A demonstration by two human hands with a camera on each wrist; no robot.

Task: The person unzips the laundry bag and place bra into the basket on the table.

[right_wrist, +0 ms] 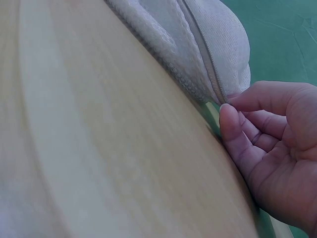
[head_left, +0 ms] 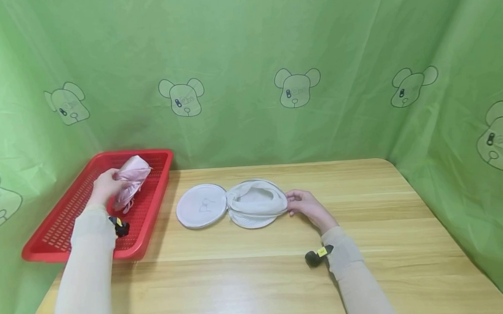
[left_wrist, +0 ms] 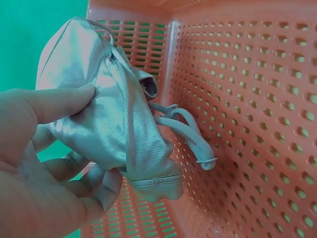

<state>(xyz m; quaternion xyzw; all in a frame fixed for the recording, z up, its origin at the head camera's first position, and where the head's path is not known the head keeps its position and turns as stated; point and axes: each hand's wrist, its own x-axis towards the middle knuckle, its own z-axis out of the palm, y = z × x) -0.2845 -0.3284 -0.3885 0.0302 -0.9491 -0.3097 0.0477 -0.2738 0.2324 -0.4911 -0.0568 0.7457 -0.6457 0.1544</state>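
My left hand point(head_left: 105, 186) grips a folded pink satin bra point(head_left: 132, 176) over the red basket, thumb on its near face. In the left wrist view the bra point(left_wrist: 99, 114) has a smooth rounded cup, and a strap dangles beside the basket wall. At the table's middle lies a white mesh laundry bag point(head_left: 253, 217), its mouth gaping upward. A flat round white panel point(head_left: 202, 206) adjoins its left side. With thumb and forefinger, my right hand point(head_left: 309, 206) pinches the bag's right edge, at the end of the zipper point(right_wrist: 210, 62).
The red perforated basket point(head_left: 155, 204) stands at the table's left side, with raised walls around the left hand. Behind the wooden table point(head_left: 239, 287) hangs a green curtain point(head_left: 242, 134) printed with bear heads. Bare tabletop extends in front of the bag and to its right.
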